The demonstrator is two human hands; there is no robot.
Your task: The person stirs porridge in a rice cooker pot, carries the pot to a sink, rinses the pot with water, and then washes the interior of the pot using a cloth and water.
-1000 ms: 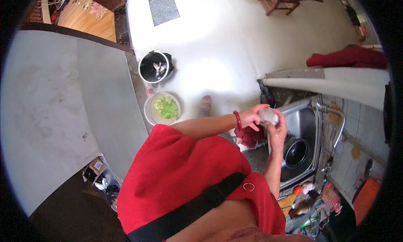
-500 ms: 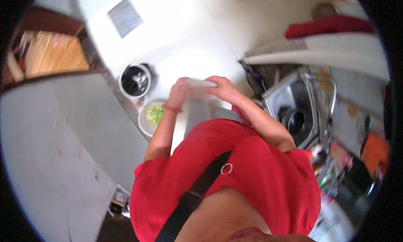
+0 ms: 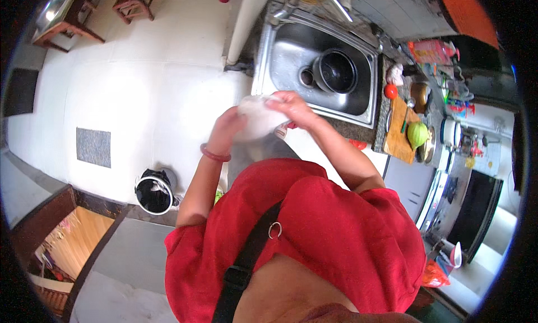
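Note:
In front of my waist, a whitish, translucent, roundish thing (image 3: 258,120) is held between my two hands. It looks thin and soft-edged, perhaps a plastic bag or a bowl, but blur hides its exact kind. My left hand (image 3: 226,130), below a red bracelet (image 3: 215,153), is closed on its left edge. My right hand (image 3: 294,108) grips its upper right edge with the fingers over the rim. Just beyond my right hand lies the steel sink (image 3: 286,51), where a dark round bowl (image 3: 335,71) sits beside the drain.
Right of the sink, the counter bears a cutting board (image 3: 397,142), a green round vegetable (image 3: 417,135) and a tomato (image 3: 390,91). A faucet (image 3: 330,2) reaches over the sink. A black-lined bin (image 3: 154,195) stands on the floor at left; a wooden stool (image 3: 133,2) is farther off.
I have turned to the right, so the sink now lies ahead of my hands and the bin has shifted lower left. Both hands keep hold of the whitish thing, its broad side now showing more.

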